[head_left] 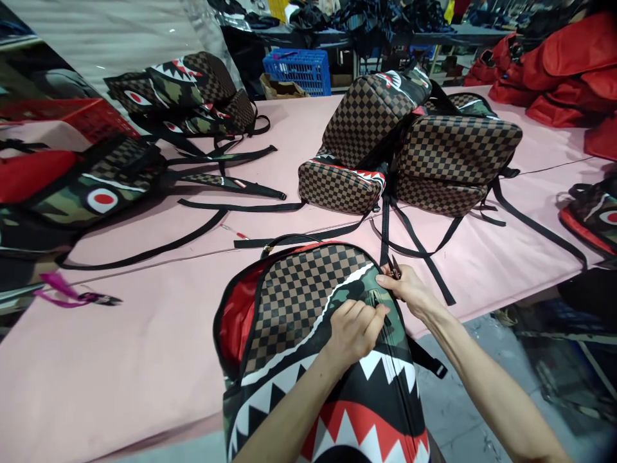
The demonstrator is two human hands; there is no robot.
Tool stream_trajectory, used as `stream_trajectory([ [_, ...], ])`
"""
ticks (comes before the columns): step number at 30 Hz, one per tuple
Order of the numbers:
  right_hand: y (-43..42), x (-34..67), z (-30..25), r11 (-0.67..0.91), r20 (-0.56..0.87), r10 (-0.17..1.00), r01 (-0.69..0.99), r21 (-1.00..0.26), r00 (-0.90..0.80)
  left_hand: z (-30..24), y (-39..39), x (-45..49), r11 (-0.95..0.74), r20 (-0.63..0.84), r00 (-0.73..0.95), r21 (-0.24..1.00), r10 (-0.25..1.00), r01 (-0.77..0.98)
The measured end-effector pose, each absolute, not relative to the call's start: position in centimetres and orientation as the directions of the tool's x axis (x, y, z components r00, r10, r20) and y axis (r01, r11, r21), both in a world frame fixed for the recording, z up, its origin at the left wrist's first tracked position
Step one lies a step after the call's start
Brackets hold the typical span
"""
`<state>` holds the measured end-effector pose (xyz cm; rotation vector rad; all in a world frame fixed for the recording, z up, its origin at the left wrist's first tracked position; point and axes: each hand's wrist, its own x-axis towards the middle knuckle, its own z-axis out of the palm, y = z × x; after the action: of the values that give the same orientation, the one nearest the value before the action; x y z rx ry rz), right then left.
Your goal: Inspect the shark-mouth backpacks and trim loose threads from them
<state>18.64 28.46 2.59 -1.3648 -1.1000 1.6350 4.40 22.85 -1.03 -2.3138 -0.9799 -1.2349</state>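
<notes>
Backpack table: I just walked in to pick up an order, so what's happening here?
A person works at the pink table with a shark-mouth backpack propped at its near edge. Their left hand pinches the bag beside a zipper on its camouflage part, while the right hand holds small black thread snips at the bag's top edge. Several more checkered backpacks lie across the table, straps spread out.

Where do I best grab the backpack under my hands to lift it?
Probably the black top handle, from above at the far end: it arches free of the backpack, while the left hand pinching the zipper pull and right hand holding snips crowd the camo side.
</notes>
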Motion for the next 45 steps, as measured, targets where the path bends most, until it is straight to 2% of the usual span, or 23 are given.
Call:
stream_trajectory([
  [4,28.4,18.5,1.7,-0.463,-0.436,0.873,-0.092,-0.882,-0.218,-1.1,22.6,4.4,-0.745,0.838,0.396,0.018,0.375,0.667],
  [10,28.6,18.4,0.7,-0.522,-0.482,0.844,-0.152,-0.840,-0.233,-1.0,22.5,4.3,-0.749,0.824,0.405,0.035,0.396,0.661],
  [21,28.8,18.3,0.1,-0.574,-0.519,0.812,-0.209,-0.791,-0.267,-0.5,22.4,4.4,-0.753,0.810,0.431,0.022,0.399,0.657],
  [29,28.1,17.9,1.2,-0.542,-0.512,0.839,-0.212,-0.813,-0.182,-0.8,22.1,4.1,-0.730,0.821,0.386,0.054,0.420,0.681],
  [35,27.2,17.7,2.4,-0.431,-0.417,0.902,-0.180,-0.884,-0.112,-1.4,21.6,4.3,-0.652,0.877,0.182,0.178,0.445,0.737],
  [41,27.3,17.2,2.2,-0.540,-0.539,0.838,-0.284,-0.792,-0.090,-1.9,21.9,4.4,-0.671,0.841,0.050,0.393,0.539,0.628],
  [45,27.6,17.0,1.5,-0.598,-0.595,0.795,-0.325,-0.733,-0.122,-1.7,22.1,4.4,-0.653,0.815,0.027,0.443,0.578,0.614],
])
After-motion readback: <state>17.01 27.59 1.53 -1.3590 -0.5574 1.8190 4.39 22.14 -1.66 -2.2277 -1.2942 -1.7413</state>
